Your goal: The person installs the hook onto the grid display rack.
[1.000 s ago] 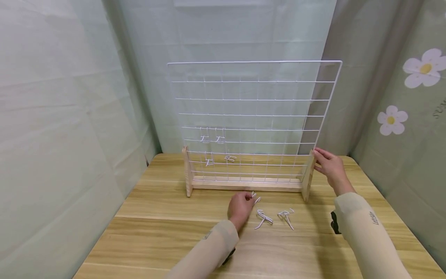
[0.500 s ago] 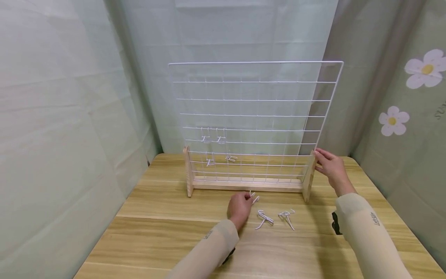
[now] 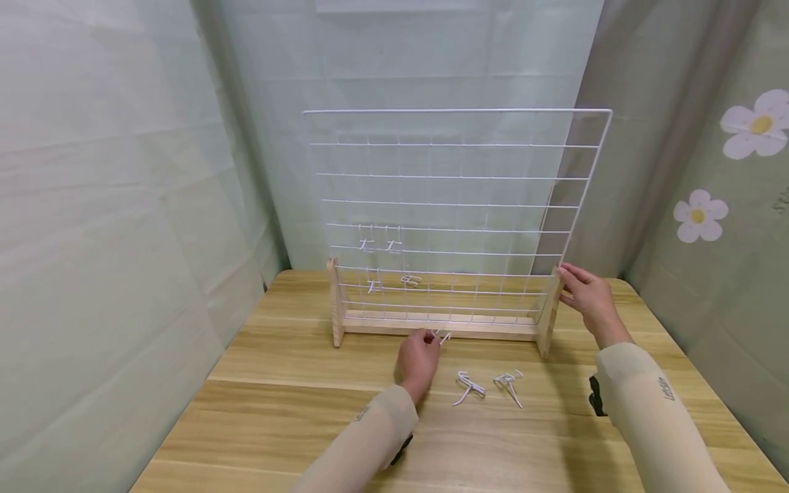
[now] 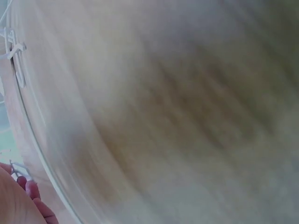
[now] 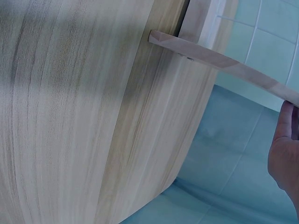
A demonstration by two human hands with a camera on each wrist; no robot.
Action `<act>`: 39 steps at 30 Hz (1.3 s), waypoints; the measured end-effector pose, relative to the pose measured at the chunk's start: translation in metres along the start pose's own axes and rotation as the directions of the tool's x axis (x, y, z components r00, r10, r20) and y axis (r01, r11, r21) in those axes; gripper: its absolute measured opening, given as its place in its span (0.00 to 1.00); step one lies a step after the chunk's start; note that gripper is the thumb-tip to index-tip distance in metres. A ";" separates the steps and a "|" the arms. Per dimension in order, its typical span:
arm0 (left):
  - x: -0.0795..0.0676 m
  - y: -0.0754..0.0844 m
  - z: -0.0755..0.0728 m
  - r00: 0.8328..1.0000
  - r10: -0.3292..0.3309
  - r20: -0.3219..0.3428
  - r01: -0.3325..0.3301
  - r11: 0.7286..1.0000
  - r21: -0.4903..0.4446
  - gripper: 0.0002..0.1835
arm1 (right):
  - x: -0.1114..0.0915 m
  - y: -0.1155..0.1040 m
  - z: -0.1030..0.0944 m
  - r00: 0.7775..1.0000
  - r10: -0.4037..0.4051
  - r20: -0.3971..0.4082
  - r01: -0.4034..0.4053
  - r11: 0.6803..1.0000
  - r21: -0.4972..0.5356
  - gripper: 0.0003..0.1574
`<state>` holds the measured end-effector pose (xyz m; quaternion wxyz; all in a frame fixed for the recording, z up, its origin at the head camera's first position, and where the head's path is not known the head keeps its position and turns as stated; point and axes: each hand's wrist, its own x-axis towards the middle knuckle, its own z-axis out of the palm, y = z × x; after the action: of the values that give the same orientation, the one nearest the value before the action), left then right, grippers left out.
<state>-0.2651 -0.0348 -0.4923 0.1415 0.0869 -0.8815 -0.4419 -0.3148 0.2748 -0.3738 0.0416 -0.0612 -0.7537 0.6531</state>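
In the head view, my left hand (image 3: 418, 359) pinches a white wire hook (image 3: 445, 336) just in front of the wooden base bar (image 3: 444, 329) of a white wire grid rack (image 3: 456, 110). Part of that hook is covered by the fingers. At the rack's right side, my right hand (image 3: 590, 305) grips the top of the wooden side support (image 3: 547, 322); the right wrist view shows the fingers on this support (image 5: 219, 60) too. White hooks hang at the grid's lower left, among them an upper-left hook (image 3: 366, 245), one beside it (image 3: 393, 246) and a lower hook (image 3: 374, 284).
Two loose white hooks lie on the wooden table (image 3: 259, 397): a left one (image 3: 470, 388) and a right one (image 3: 508, 387). Pale green curtains (image 3: 123, 205) enclose the table at the back and sides.
My left hand has moved slightly forward and left with the hook, closer to the base bar. My right hand keeps its hold on the side support.
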 end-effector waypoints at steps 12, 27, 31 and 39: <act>0.008 0.007 -0.007 0.968 0.053 -0.246 -0.090 0.985 -0.144 0.03 | 0.001 0.002 -0.002 1.000 -0.003 0.002 0.003 1.000 -0.001 0.42; 0.019 0.010 -0.012 0.852 0.035 -0.522 -0.178 0.958 -0.226 0.03 | 0.001 0.002 -0.002 1.000 -0.012 0.012 0.011 1.000 0.025 0.43; 0.025 0.012 -0.015 0.828 -0.001 -0.560 -0.173 0.950 -0.258 0.03 | 0.001 0.002 -0.002 1.000 -0.016 0.017 0.016 1.000 0.013 0.43; 0.037 0.026 -0.030 0.800 -0.090 -0.593 -0.154 0.925 -0.347 0.04 | 0.001 0.002 -0.003 1.000 -0.001 0.014 0.001 0.999 0.041 0.44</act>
<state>-0.2909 -0.0519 -0.4477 0.4340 0.1778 -0.6905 -0.5507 -0.3154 0.2779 -0.3753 0.0379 -0.0555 -0.7404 0.6688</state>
